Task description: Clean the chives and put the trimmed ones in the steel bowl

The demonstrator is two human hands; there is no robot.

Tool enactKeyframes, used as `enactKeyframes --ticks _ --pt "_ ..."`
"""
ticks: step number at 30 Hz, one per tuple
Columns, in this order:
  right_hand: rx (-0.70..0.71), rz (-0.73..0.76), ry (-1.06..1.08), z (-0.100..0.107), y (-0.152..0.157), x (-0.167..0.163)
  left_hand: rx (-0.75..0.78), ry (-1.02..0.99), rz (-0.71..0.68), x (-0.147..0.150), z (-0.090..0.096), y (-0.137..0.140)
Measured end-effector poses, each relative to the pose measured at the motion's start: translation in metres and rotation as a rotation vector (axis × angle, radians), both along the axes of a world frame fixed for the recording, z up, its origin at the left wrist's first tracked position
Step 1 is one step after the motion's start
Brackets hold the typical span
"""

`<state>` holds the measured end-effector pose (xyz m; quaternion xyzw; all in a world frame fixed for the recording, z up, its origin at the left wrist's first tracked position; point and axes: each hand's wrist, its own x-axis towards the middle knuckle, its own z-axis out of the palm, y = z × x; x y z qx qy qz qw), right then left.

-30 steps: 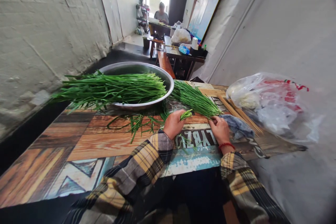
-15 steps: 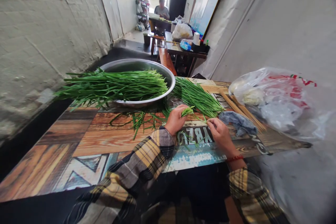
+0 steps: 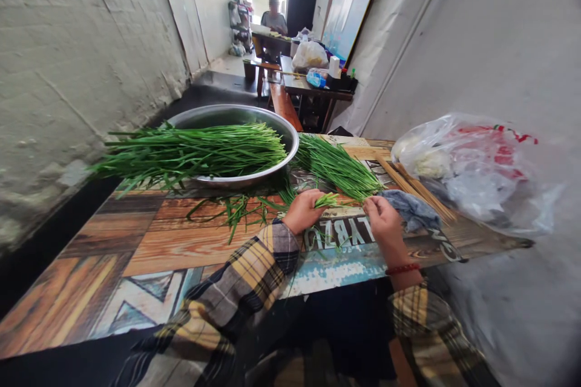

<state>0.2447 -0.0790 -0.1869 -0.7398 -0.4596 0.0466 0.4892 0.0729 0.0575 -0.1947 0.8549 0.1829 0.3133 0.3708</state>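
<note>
My left hand (image 3: 303,210) grips a small bunch of green chive stalks (image 3: 325,199), their cut ends poking out toward the right. My right hand (image 3: 384,221) pinches at those ends with thumb and fingertips. A loose pile of chives (image 3: 338,166) lies on the table just beyond both hands. A large metal basin (image 3: 213,118) farther left carries a big heap of long chives (image 3: 190,151) across its rim. Scattered chive trimmings (image 3: 238,210) lie on the wood-pattern table (image 3: 149,242) left of my left hand.
A blue-grey cloth (image 3: 411,208) and several wooden sticks (image 3: 424,196) lie right of my right hand. A clear plastic bag (image 3: 472,169) with white and red contents sits against the right wall. A seated person (image 3: 274,14) is at a far table (image 3: 313,86).
My right hand drew back toward me, then returned up to the chive ends in my left hand. The view shifted slightly; the left hand kept its grip.
</note>
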Motion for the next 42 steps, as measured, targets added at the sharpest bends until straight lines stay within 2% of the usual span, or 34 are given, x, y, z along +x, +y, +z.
enactKeyframes --ticks 3,6,9,13,20,23,28,33,38,42 --pt "0.042 -0.049 -0.08 0.006 -0.001 0.001 0.008 0.001 0.009 0.001 -0.001 0.001" --pt "0.044 0.048 -0.299 0.012 0.001 -0.013 0.009 0.008 0.006 0.001 -0.001 0.0" --pt "-0.047 0.178 -0.441 0.01 0.007 -0.035 -0.006 0.02 -0.029 0.001 0.001 -0.001" --pt "-0.053 0.175 -0.366 -0.004 0.011 -0.04 0.014 0.049 -0.064 0.0 0.003 -0.002" --pt "-0.063 -0.082 -0.076 -0.016 -0.015 0.005 0.048 0.017 0.013 0.001 0.001 0.0" --pt "-0.032 -0.02 -0.015 -0.013 -0.014 0.002 0.048 0.011 -0.011 0.001 0.001 -0.001" --pt "-0.023 0.146 -0.086 -0.009 0.003 -0.03 0.055 0.009 -0.01 0.001 0.005 -0.003" --pt "-0.048 0.103 -0.3 -0.016 0.007 -0.041 0.182 -0.059 0.104 0.0 0.013 -0.008" --pt "-0.024 0.113 -0.285 -0.02 0.009 -0.043 0.328 0.105 -0.023 -0.001 0.016 -0.015" --pt "-0.018 0.119 -0.218 -0.02 0.01 -0.04 0.287 0.157 -0.064 0.0 0.01 -0.017"
